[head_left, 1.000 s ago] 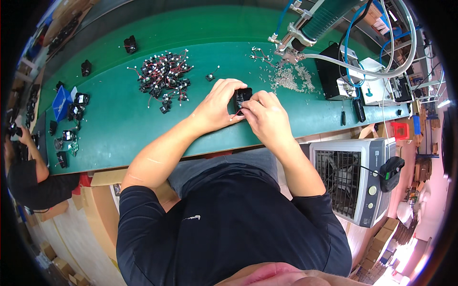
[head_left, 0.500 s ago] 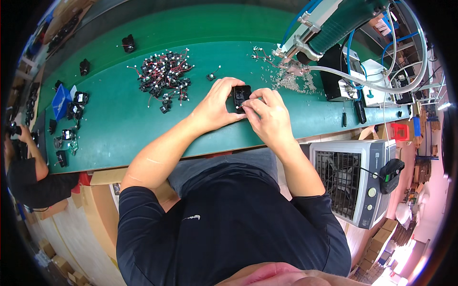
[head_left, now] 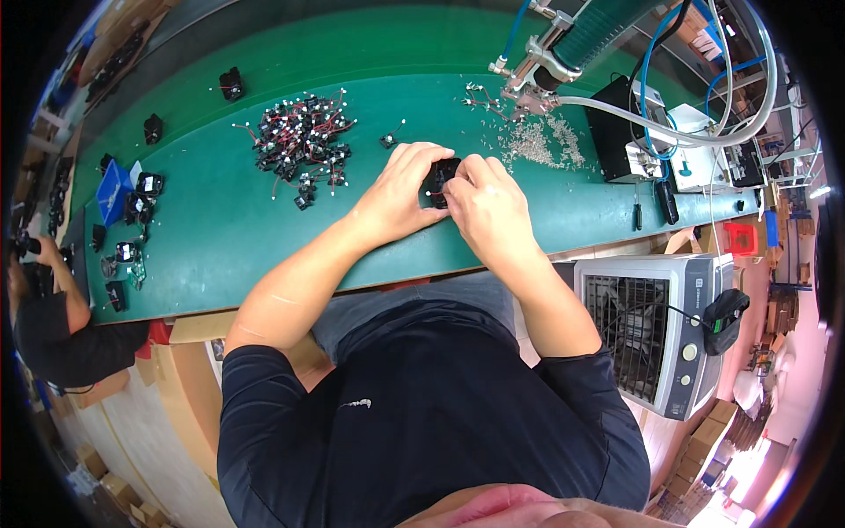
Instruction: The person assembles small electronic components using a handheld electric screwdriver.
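Observation:
Near the table's front edge, my left hand [head_left: 400,195] grips a small black plastic housing [head_left: 437,182] between thumb and fingers. Over the housing's right side, my right hand [head_left: 489,208] has its fingertips pinched together. What they pinch is mostly covered by the fingers; a small white tip [head_left: 429,193] of a thin red wire shows beside them. Beyond my left hand lies a single small black part with a wire [head_left: 389,140]. Farther left is a heap of small black parts [head_left: 304,136] with red and black wires and white plugs.
Loose small screws [head_left: 532,145] are scattered at the right, below a hanging pneumatic screwdriver [head_left: 563,62] with hoses. Black assemblies [head_left: 139,204] and a blue bin [head_left: 113,192] stand at the left. An air cooler [head_left: 651,334] stands by my right. Another person [head_left: 57,326] sits at far left.
My right hand has shifted slightly left and rolled over the housing, hiding more of it. The hanging screwdriver has swung a little to the left and up in view.

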`<control>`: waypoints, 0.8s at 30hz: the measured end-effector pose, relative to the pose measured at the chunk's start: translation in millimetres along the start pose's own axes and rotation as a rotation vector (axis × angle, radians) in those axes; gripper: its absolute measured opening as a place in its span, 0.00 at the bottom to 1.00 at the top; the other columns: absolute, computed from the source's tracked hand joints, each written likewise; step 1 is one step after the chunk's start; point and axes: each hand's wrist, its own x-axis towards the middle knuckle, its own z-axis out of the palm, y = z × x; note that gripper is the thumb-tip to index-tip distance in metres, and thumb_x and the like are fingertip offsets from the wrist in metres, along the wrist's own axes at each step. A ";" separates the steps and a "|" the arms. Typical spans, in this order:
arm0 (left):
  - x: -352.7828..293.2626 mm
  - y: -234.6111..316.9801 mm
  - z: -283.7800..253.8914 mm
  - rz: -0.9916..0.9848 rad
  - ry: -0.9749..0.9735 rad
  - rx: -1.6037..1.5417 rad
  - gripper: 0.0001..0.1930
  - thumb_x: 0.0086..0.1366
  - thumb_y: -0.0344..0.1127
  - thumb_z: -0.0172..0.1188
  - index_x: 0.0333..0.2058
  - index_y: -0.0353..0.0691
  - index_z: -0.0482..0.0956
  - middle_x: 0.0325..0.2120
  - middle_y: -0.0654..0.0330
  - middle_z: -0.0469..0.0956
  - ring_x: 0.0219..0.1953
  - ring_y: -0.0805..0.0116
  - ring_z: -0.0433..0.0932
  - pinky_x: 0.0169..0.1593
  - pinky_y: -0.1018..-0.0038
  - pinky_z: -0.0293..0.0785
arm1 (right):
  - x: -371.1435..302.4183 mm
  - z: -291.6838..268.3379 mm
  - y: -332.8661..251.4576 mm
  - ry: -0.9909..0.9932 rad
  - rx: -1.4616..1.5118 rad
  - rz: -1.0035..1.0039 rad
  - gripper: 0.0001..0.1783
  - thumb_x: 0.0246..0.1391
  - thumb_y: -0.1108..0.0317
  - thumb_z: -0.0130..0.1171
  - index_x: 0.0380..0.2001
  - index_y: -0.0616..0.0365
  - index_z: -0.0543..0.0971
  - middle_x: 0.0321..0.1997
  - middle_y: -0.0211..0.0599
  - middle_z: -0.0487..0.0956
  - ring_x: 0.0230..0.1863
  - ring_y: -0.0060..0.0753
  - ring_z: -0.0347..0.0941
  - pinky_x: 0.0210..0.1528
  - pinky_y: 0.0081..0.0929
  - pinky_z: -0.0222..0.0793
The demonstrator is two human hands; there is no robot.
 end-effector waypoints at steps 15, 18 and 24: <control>-1.8 -2.2 -1.5 -0.141 0.049 -0.185 0.40 0.46 0.32 0.79 0.58 0.39 0.70 0.54 0.51 0.73 0.58 0.50 0.74 0.62 0.60 0.70 | 12.1 -53.4 8.8 -0.015 0.596 0.440 0.16 0.56 0.70 0.68 0.48 0.59 0.83 0.42 0.36 0.78 0.39 0.28 0.75 0.42 0.30 0.73; -3.6 -3.3 -1.6 -0.095 0.028 -0.101 0.37 0.47 0.31 0.79 0.55 0.40 0.71 0.55 0.51 0.73 0.58 0.51 0.75 0.62 0.61 0.71 | 55.0 -78.5 35.0 0.789 0.369 0.021 0.25 0.61 0.65 0.68 0.57 0.64 0.75 0.49 0.37 0.76 0.41 0.26 0.73 0.45 0.25 0.72; -4.6 -7.8 -1.2 -0.066 -0.077 0.063 0.24 0.51 0.40 0.79 0.43 0.43 0.76 0.56 0.52 0.73 0.58 0.49 0.74 0.59 0.60 0.71 | 143.5 -130.1 -10.9 0.901 1.015 0.429 0.35 0.71 0.35 0.43 0.47 0.62 0.77 0.28 0.32 0.77 0.28 0.25 0.72 0.31 0.21 0.70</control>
